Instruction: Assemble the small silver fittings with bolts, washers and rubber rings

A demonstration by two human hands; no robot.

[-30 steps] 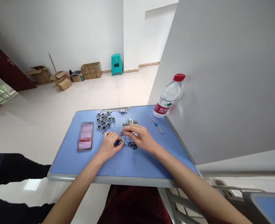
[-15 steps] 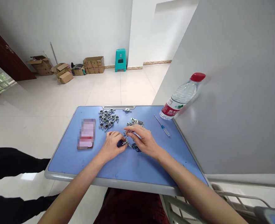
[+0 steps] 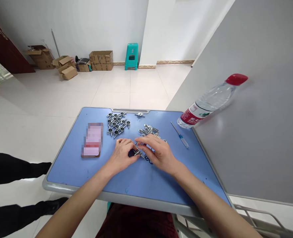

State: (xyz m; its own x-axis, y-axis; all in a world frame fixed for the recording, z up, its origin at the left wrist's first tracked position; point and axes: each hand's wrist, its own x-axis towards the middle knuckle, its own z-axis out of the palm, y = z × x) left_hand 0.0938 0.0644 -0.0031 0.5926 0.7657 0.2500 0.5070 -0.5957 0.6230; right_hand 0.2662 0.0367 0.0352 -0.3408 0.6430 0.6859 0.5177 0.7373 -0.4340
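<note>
A small, silver metal fitting (image 3: pixel 137 152) is pinched by the left hand (image 3: pixel 122 153) over the blue, grey-edged counter (image 3: pixel 148 185), long axis slanting near-right, just left of the half-curled right hand (image 3: pixel 160 152) (whether anything's gripped there can't be told).

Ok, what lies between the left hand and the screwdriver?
In the head view, a metal piece held by the left hand, then the right hand; the screwdriver lies beyond.

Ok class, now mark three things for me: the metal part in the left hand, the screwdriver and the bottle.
Metal part (image 3: pixel 137 152): head view, visible middle, in the left hand (image 3: pixel 123 154).
Screwdriver (image 3: pixel 180 136): head view, blue part where handle meets shaft.
Bottle (image 3: pixel 210 101): head view, clear side near mid-height.
</note>
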